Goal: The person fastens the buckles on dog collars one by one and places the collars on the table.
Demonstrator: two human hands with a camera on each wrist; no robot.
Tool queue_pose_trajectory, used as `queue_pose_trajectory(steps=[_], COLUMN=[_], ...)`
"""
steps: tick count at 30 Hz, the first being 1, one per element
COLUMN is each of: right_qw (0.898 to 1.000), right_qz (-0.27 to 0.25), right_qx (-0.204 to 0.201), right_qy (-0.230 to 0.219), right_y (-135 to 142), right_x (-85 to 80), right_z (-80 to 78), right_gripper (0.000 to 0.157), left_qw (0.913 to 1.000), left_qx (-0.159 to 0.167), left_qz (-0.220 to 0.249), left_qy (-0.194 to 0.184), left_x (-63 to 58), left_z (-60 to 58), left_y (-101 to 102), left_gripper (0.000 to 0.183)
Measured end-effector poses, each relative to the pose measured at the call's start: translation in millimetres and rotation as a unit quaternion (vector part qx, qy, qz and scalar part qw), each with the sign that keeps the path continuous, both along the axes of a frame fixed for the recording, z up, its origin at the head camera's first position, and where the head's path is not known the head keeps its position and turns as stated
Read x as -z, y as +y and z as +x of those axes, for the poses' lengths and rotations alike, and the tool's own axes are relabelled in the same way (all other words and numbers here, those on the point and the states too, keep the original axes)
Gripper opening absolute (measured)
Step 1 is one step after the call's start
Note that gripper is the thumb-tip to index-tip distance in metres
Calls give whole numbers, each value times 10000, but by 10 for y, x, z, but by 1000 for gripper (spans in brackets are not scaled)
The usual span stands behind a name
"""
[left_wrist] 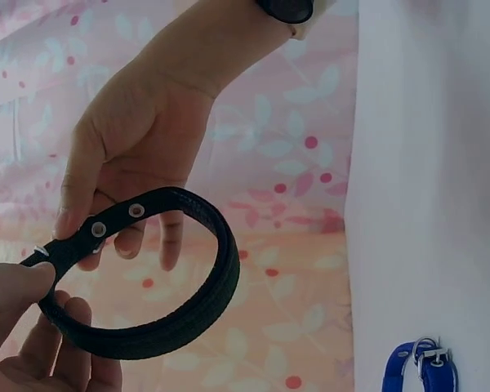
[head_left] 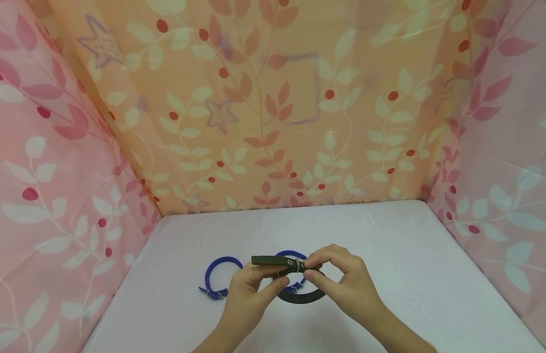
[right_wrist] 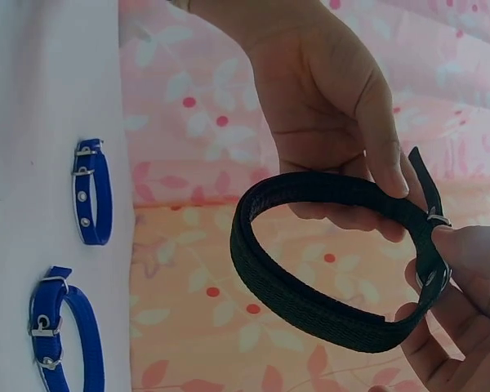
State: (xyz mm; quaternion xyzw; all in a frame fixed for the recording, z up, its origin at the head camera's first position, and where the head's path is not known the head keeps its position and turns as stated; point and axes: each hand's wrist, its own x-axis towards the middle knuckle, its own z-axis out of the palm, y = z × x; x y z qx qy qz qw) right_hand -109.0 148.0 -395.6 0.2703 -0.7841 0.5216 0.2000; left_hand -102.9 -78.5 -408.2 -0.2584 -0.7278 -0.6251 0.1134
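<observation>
A dark green collar (head_left: 269, 260) with metal eyelets and a buckle is held up above the table, looped round into a ring. My left hand (head_left: 250, 290) pinches it near the buckle, thumb in front; the strap's free end passes through the metal fitting and juts out above these fingers. My right hand (head_left: 352, 280) pinches the band on the other side between thumb and forefinger. In the right wrist view the collar (right_wrist: 310, 322) hangs as a loop between both hands. Two eyelets show on the collar (left_wrist: 167, 198) in the left wrist view.
Two blue collars, one at the left (head_left: 209, 277) and one behind the hands (head_left: 290, 253), lie buckled on the white table (head_left: 189, 240). Leaf-patterned cloth walls (head_left: 264, 98) stand at the back and both sides.
</observation>
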Motion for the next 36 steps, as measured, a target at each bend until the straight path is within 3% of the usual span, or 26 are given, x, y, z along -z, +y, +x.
queue_pose_trajectory(steps=[10, 16, 20, 25, 32, 34, 36], right_qw=[9999, 9978, 9939, 9926, 9821, 9806, 9814], right_qz=[64, 273, 357, 219, -10, -16, 48], right_qx=[17, 10, 129, 134, -73, -47, 2], right_qy=[86, 612, 1036, 1188, 1883, 1959, 1920], right_y=[-7, -22, -32, -36, -51, -54, -53], right_x=[21, 56, 64, 64, 74, 71, 68], right_z=[-4, -31, -53, -50, -76, -84, -86], right_gripper=[23, 27, 28, 30, 36, 35, 35], left_qw=[9993, 9973, 9969, 9984, 9936, 9942, 9960], left_qx=[265, 614, 657, 551, 675, 706, 699], left_qz=[170, 366, 429, 136, -605, -622, -557], left_qy=[-209, -142, 3, 10, 668, 514, 100], left_x=[8, 12, 22, 40, 60, 52, 33], left_z=[5, -14, -24, -17, 7, 14, 19], left_y=[4, -2, 4, 25, 74, 72, 62], left_gripper=[20, 22, 23, 24, 23, 23, 23])
